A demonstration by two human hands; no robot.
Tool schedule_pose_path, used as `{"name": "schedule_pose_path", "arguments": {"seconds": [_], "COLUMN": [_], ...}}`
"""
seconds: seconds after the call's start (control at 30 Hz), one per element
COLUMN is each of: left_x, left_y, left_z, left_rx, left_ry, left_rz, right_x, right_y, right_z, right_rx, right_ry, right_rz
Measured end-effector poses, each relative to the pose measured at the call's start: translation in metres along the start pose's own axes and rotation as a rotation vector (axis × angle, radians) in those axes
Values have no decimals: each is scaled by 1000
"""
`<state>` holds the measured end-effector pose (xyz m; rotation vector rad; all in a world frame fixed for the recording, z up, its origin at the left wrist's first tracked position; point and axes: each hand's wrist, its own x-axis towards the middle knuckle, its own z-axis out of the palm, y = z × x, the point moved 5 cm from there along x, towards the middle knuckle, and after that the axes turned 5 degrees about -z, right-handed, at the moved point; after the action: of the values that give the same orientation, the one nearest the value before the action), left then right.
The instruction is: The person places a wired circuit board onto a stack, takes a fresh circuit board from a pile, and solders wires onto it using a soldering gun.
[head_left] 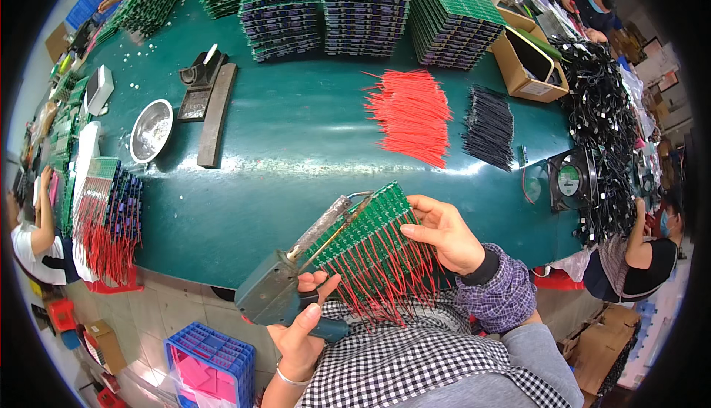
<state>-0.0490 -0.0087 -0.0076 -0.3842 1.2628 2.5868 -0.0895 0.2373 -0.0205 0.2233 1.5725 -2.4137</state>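
My left hand (pixel 302 337) is wrapped round the grip of a dark teal soldering gun (pixel 268 289), its metal barrel slanting up and to the right. The tip of the gun is at the upper left edge of a green circuit board panel (pixel 363 224); whether it touches cannot be made out. Many red wires (pixel 389 274) hang from the panel toward my lap. My right hand (pixel 448 234) pinches the panel's right end, thumb on top and fingers behind. On the table beyond lie a pile of loose red wires (pixel 411 117) and a smaller bundle of black wires (pixel 489 126).
Tall stacks of boards (pixel 366 11) line the table's far side. At left are a metal bowl (pixel 152 132), a soldering stand (pixel 198 85) and wired panels (pixel 104 208). A fan (pixel 570 178), black cables (pixel 603 126) and a cardboard box (pixel 522 67) sit at right. Other people work around.
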Motion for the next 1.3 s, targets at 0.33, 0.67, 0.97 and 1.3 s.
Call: {"name": "schedule_pose_path", "arguments": {"seconds": [0.33, 0.67, 0.97, 1.3], "left_x": [2, 2, -8, -70], "left_y": [4, 5, 40, 101], "left_z": [-2, -7, -43, -140], "left_rx": [-24, -39, -71, -59], "left_ry": [0, 1, 118, 663], "left_rz": [53, 40, 315, 913], "right_x": [0, 6, 9, 109], "right_y": [4, 1, -9, -51], "right_z": [5, 4, 13, 161], "right_rx": [37, 71, 158, 324], "right_ry": [23, 91, 41, -296], "right_rz": [19, -10, 77, 100]}}
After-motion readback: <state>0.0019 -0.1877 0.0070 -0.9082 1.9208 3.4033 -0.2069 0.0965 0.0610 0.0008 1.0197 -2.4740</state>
